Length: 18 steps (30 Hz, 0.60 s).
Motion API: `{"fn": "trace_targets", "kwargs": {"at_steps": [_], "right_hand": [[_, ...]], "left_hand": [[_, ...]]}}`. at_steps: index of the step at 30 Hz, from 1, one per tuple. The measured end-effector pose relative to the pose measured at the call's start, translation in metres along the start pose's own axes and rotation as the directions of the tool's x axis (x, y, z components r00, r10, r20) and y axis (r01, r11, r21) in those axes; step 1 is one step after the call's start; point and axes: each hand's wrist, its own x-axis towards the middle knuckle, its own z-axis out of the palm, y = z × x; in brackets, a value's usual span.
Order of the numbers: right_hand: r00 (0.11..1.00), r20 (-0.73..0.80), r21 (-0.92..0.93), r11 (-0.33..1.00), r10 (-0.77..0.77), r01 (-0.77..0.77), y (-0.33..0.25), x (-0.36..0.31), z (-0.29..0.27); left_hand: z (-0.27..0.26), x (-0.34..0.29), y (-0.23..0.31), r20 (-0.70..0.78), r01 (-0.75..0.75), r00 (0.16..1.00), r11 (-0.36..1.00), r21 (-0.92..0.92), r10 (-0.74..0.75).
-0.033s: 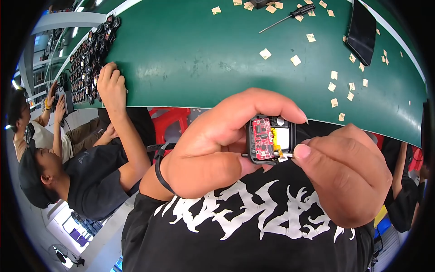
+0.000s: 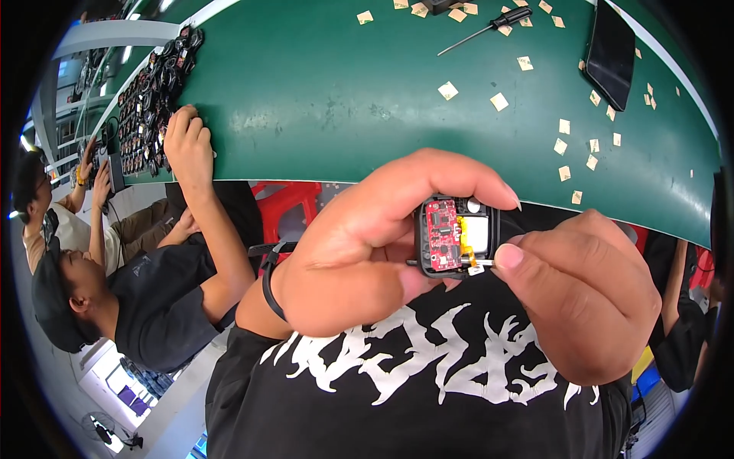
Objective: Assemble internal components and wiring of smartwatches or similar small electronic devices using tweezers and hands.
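My left hand (image 2: 359,237) curls round a small black open case, gripping it between thumb and fingers. Inside the case (image 2: 495,222) are a red circuit board (image 2: 441,236), a silvery-white block (image 2: 476,233) and a yellow flexible strip (image 2: 463,229). My right hand (image 2: 577,294) pinches a thin, shiny metal piece (image 2: 482,262) that reaches across the case's lower edge to the board; its far part is too small to make out. Beside it, a small white tab (image 2: 475,270) sits at the lower end of the yellow strip.
On the green table (image 2: 306,115) lie a screwdriver (image 2: 489,29), a black flat device (image 2: 609,57) and several pale adhesive squares (image 2: 499,102). Bundled black cables (image 2: 157,103) cover its left end. Co-workers sit at the left, one person's hand (image 2: 189,149) at the table edge. A red stool (image 2: 287,206) stands below.
The white tab and the yellow strip's lower end have shifted very slightly. Both hands keep their places, the left thumb barely moved.
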Motion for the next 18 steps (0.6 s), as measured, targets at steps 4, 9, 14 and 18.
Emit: {"fn": "trace_targets", "kwargs": {"at_steps": [4, 9, 14, 18], "right_hand": [[1.000, 0.001, 0.005, 1.000, 0.022, -0.022, -0.0033, 0.0032, 0.0019], [1.000, 0.021, 0.011, 1.000, 0.007, -0.007, -0.0023, 0.0039, 0.0024], [0.998, 0.063, 0.037, 0.999, 0.009, -0.011, 0.0020, 0.0000, 0.0020], [0.997, 0.058, 0.037, 0.998, 0.048, -0.050, -0.0028, 0.0002, 0.0031]], "left_hand": [[-0.0039, -0.0007, -0.0023, 0.033, -0.055, 0.998, 0.998, -0.010, 0.056], [0.0001, -0.0004, -0.0001, -0.001, -0.039, 0.999, 0.999, -0.007, 0.039], [-0.0013, -0.0007, 0.0033, 0.021, -0.009, 1.000, 1.000, 0.000, 0.009], [-0.0045, -0.0044, 0.0022, 0.002, 0.034, 0.999, 0.999, 0.007, -0.034]]}}
